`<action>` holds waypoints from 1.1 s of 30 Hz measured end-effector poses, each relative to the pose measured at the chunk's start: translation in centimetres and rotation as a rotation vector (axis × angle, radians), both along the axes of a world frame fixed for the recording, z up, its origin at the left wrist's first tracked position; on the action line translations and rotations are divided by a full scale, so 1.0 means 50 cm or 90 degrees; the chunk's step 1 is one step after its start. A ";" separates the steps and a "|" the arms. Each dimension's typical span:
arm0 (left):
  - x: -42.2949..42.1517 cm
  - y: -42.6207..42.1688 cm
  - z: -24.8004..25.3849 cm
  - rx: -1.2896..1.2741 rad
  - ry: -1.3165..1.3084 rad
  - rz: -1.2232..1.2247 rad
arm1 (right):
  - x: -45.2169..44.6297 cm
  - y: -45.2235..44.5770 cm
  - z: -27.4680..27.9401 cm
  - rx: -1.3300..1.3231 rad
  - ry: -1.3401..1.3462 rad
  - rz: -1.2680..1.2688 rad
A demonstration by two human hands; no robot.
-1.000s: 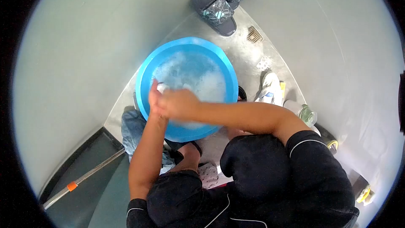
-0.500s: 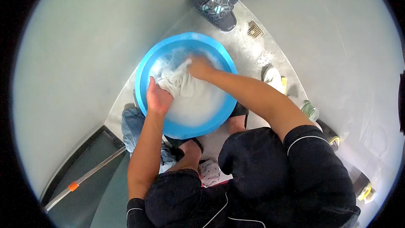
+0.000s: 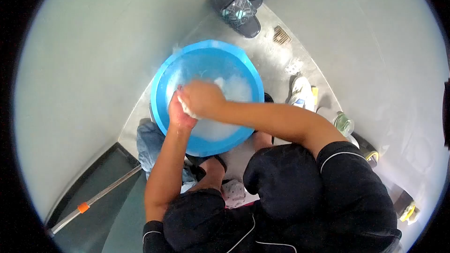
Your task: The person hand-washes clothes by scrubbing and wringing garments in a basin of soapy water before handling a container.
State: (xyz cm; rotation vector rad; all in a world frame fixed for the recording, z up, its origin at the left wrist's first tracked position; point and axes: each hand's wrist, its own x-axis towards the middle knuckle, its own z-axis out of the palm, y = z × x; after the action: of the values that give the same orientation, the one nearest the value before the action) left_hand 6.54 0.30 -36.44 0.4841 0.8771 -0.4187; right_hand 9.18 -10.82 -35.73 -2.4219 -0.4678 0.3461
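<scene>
A round blue basin (image 3: pixel 256 72) of cloudy, sudsy water stands on the floor between my feet. Over its left side, my left hand (image 3: pixel 179 115) is closed on a bunched white cloth (image 3: pixel 186 108). Pressed against it from the right, my right hand (image 3: pixel 205 97) grips the same cloth, its outline smeared by motion. Only a small piece of the cloth shows between the hands. A white patch in the water near the middle could be foam or more fabric; I cannot tell which.
Dark patterned slides (image 3: pixel 236 11) lie beyond the basin, near a floor drain (image 3: pixel 281 35). On the right are a white shoe (image 3: pixel 301 91) and a clear jar (image 3: pixel 343 124). Blue denim (image 3: pixel 150 143) sits left of the basin, beside a metal pole (image 3: pixel 105 189) with an orange collar.
My right hand has come left and toward me, meeting my left hand. The cloth, spread in the water before, is now bunched between both hands.
</scene>
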 end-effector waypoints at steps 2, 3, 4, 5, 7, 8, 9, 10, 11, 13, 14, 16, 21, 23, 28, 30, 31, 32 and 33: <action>-0.003 0.091 -0.109 0.034 -0.028 -0.029 | -0.064 -0.011 0.070 0.056 0.000 0.095; -0.010 0.123 -0.149 0.071 -0.050 -0.059 | -0.083 -0.016 0.093 0.114 0.006 0.189; -0.004 0.102 -0.103 0.039 0.022 -0.055 | -0.068 -0.010 0.045 0.044 -0.043 0.152; -0.007 0.069 -0.057 0.039 0.026 -0.053 | -0.052 -0.004 -0.002 -0.027 -0.087 0.114; -0.010 0.020 0.008 -0.031 0.009 -0.009 | 0.063 -0.064 -0.039 0.046 0.195 -0.008; -0.019 0.044 -0.012 -0.046 -0.055 -0.054 | 0.083 -0.079 -0.036 0.049 0.195 -0.015; -0.019 0.066 -0.009 -0.047 -0.054 -0.057 | 0.100 -0.093 -0.023 0.128 0.233 0.030; -0.016 0.085 -0.001 0.000 -0.119 -0.143 | 0.112 -0.106 -0.009 0.204 0.269 0.081; -0.010 0.108 0.008 0.047 -0.185 -0.225 | 0.120 -0.121 0.006 0.199 0.268 0.084; -0.005 0.136 0.044 0.087 -0.228 -0.371 | 0.130 -0.141 0.037 0.375 0.308 0.220; -0.008 0.122 0.063 0.238 -0.316 -0.412 | 0.134 -0.142 0.052 0.374 0.311 0.216; -0.020 0.088 0.084 0.473 -0.533 -0.426 | 0.150 -0.135 0.079 0.365 0.343 0.335; -0.026 0.080 0.120 0.589 -0.388 -0.534 | 0.173 -0.156 0.050 0.264 0.317 0.339; -0.019 0.090 0.166 0.623 -0.412 -0.496 | 0.169 -0.170 0.036 0.147 0.262 0.360; -0.029 0.129 0.147 0.335 -0.324 -0.202 | 0.154 -0.218 -0.012 0.133 0.319 0.291; -0.026 0.131 0.138 0.350 -0.287 -0.231 | 0.147 -0.231 -0.028 0.330 0.470 0.157; -0.025 0.132 0.128 0.364 -0.249 -0.260 | 0.145 -0.233 -0.029 0.524 0.616 0.011; -0.018 0.158 0.109 0.364 -0.210 -0.405 | 0.151 -0.235 -0.031 0.523 0.617 0.010; -0.018 0.156 0.094 0.363 -0.206 -0.405 | 0.162 -0.236 -0.030 0.535 0.689 -0.038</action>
State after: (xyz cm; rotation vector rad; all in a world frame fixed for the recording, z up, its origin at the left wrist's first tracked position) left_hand 5.65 8.10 -31.73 1.3353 0.4988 -0.6453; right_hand 17.27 -22.64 -37.21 -1.1778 -0.0079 1.0794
